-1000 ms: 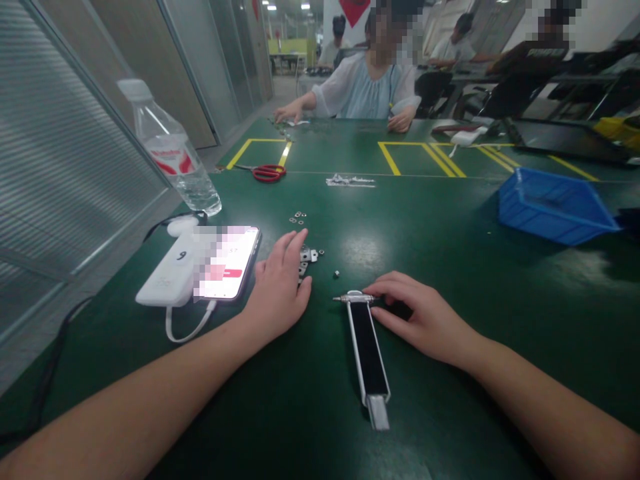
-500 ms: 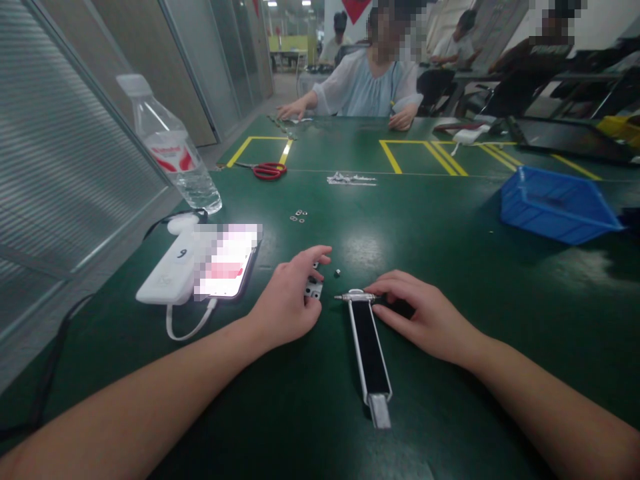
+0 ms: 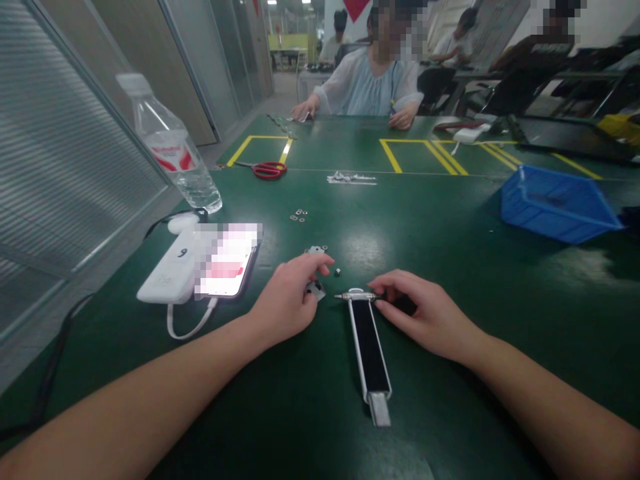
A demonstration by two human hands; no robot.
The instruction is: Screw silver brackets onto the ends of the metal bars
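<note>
My left hand point(image 3: 287, 297) rests on the green table point(image 3: 450, 227) with its fingers curled around a small metal bracket point(image 3: 315, 288). Another small metal piece point(image 3: 315, 250) and a tiny nut point(image 3: 338, 272) lie just beyond its fingertips. My right hand point(image 3: 425, 310) pinches the black handle of a small screwdriver point(image 3: 357, 296), whose silver shaft lies across the far end of a long metal rail with a black strip point(image 3: 370, 350). The rail points toward me between both hands.
A phone point(image 3: 227, 263) on a white power bank point(image 3: 167, 273) lies left, with a water bottle point(image 3: 173, 153) behind. Several washers point(image 3: 298, 215), red scissors point(image 3: 269, 171) and metal bits point(image 3: 350, 179) lie farther off. A blue bin point(image 3: 557, 203) sits right. A person point(image 3: 370, 83) sits opposite.
My left hand slid right from the phone's side toward the rail, closing its flat fingers on a small metal bracket. My right hand stayed at the screwdriver.
</note>
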